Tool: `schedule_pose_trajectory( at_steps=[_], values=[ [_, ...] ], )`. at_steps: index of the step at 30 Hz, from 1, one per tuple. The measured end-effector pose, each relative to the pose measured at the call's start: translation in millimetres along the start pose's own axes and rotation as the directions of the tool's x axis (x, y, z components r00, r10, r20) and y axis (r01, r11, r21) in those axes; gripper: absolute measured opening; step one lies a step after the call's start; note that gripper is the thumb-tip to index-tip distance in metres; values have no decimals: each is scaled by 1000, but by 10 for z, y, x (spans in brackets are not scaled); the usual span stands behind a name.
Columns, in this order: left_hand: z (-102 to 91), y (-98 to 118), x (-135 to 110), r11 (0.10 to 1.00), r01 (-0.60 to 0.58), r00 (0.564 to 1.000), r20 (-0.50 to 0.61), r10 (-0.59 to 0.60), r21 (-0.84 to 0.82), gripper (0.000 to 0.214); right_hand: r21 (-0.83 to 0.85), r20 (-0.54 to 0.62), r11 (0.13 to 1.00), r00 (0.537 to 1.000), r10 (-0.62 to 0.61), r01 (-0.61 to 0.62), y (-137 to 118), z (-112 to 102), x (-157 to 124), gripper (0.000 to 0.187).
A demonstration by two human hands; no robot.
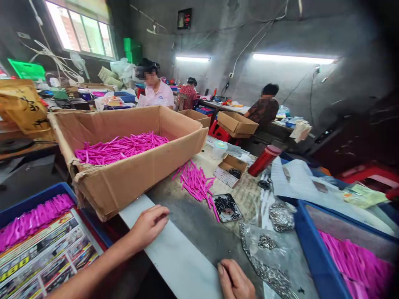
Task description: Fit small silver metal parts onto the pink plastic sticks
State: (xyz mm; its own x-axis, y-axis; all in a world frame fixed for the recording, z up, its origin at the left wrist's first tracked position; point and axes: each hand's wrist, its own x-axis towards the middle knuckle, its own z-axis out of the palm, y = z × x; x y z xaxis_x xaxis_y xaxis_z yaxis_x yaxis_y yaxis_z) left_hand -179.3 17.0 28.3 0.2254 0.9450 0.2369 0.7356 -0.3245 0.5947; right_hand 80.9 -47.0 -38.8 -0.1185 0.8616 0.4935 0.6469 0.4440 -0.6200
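Note:
My left hand (151,224) rests with curled fingers on the pale board (174,243) along the table's front edge. No object shows in it, though its palm is hidden. Farther right, my right hand (235,280) lies closed at the board's end, thumb against the fingers, with nothing visible in it. Beyond both hands lies a pile of thin pink sticks (196,182). Beside it sits a shallow metal tray (230,215) of small black parts. Near my right hand, a clear plastic bag (249,236) holds small shiny metal pieces.
A large cardboard box (140,174) of pink sticks stands at left. Blue bins (321,253) with pink pieces flank the table. A red bottle (264,160), a clear cup (219,149) and a small carton (227,172) stand behind. Several people sit farther back.

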Motion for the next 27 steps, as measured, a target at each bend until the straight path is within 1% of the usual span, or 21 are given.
schedule_pose_trajectory(
  at_steps=[2,4,6,9,12,16,20,23,27],
  values=[
    [147,33,291,992,-86,995,62,81,88,19,0,12,1000,1000,-26,26,6,-5,8,20],
    [288,54,554,983,-142,986,99,131,117,20,-2,29,999,998,-48,48,-4,-12,19,20],
    [410,70,774,971,-190,977,124,173,147,22,-1,24,999,999,-44,44,-21,-16,28,21],
    [545,88,1001,947,-253,962,154,224,199,22,10,4,1000,1000,-22,22,-43,-14,31,22],
    [622,87,1123,923,-305,946,190,264,233,20,11,20,1000,1000,-18,18,-48,-10,31,21],
    [650,61,1188,902,-352,929,213,304,249,18,-1,21,999,999,-46,46,-53,-22,48,21],
    [618,62,1167,894,-382,918,204,339,234,17,-21,19,997,997,-80,80,-78,-52,82,20],
    [582,131,1058,902,-381,921,164,352,204,18,-24,15,997,997,-78,79,-99,-70,104,20],
    [553,305,780,925,-357,933,82,349,127,17,-27,15,997,998,-66,67,-119,-81,114,20]
  ],
)
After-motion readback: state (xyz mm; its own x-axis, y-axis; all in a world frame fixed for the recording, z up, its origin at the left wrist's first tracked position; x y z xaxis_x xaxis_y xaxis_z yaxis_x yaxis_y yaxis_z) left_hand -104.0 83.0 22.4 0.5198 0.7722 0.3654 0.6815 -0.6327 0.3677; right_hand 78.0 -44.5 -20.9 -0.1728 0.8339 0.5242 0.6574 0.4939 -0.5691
